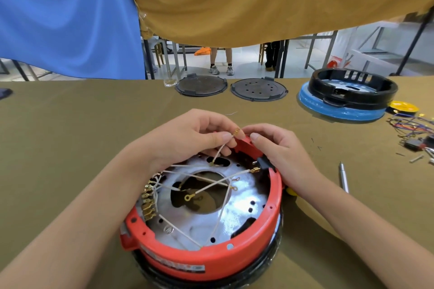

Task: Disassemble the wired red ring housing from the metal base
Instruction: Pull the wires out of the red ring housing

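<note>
A: Low in the frame's centre sits the red plastic ring housing (pixel 234 258), on the perforated shiny metal base (pixel 239 213). What's in hand?

B: The left hand (pixel 187 138) pinches a thin white wire (pixel 219 153) near its brass spade terminal (pixel 236 132); the right hand (pixel 279 155) has its fingers curled over the housing's far rim.

A: How to do it well?

B: Likely pull by the terminal, not the wire, steadying the rim, and free every lead before lifting.
</note>
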Motion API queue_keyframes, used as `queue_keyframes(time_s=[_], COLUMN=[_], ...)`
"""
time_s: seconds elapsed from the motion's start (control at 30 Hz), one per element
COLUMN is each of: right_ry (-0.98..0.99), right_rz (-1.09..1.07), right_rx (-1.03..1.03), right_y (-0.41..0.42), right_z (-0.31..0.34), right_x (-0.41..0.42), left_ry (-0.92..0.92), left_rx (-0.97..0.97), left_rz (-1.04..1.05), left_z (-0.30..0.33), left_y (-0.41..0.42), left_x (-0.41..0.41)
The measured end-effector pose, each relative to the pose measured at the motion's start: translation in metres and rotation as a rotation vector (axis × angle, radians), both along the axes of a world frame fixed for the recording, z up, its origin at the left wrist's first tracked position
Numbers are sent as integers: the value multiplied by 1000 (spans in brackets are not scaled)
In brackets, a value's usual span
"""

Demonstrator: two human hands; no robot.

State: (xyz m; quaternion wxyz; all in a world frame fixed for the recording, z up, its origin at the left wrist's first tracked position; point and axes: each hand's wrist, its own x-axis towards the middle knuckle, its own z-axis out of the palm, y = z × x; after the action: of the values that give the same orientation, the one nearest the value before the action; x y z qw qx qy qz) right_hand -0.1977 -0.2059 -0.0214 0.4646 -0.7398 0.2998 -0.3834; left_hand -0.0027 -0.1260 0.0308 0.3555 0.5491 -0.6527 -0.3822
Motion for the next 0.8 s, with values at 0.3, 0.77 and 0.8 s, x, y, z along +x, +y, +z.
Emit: queue_keyframes(time_s=[0.3,0.77,0.8], right_ry=[-12,10,11], right_rz=[-3,-84,-95], right_rx=[-435,-356,-355], right_y=[14,10,10], right_z=[20,11,10], right_x=[-2,2,2], left_ry=[73,-205,-244], left_rx=[21,-120,-132], left_rz=[54,151,145], left_z=[-2,4,4], left_y=[2,12,13], left_x=[-2,3,4])
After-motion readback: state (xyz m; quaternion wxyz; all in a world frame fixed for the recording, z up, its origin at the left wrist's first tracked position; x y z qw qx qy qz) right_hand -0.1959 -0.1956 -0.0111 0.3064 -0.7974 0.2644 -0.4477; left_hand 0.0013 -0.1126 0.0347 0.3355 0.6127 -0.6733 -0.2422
